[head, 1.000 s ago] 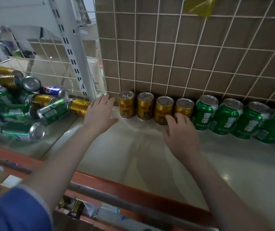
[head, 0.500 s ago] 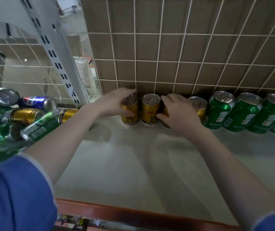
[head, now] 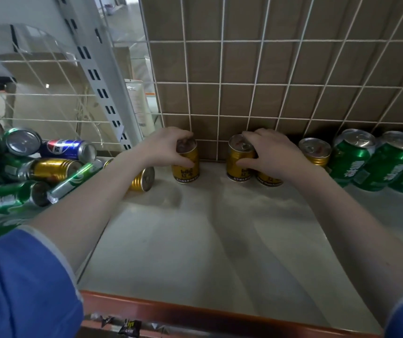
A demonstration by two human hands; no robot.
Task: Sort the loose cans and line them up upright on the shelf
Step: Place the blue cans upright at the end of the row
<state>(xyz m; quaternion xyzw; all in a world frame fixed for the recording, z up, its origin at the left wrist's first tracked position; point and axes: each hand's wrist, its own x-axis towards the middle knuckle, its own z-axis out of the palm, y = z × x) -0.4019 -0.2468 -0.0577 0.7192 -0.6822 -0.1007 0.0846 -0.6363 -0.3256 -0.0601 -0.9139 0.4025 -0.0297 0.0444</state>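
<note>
Gold cans stand upright along the back of the shelf, against the wire grid. We see the left hand curled round the leftmost gold can, thumb on its front and fingers over its rim, a pinching grip. Half a second ago this can stood touching its neighbour; now a clear gap of bare shelf separates the two. The right hand wraps the second gold can, thumb low on its side, fingers over its top; a third gold can shows only its base beneath the palm, so we cannot tell whether the hand also holds it. A fourth gold can stands just beside the hand, and next to it the row of green cans, upright as before. At the left, the loose pile of green, gold and blue cans lies on its side, and one fallen gold can rests near the left forearm. Both blue sleeves reach further into view than a second ago.
</note>
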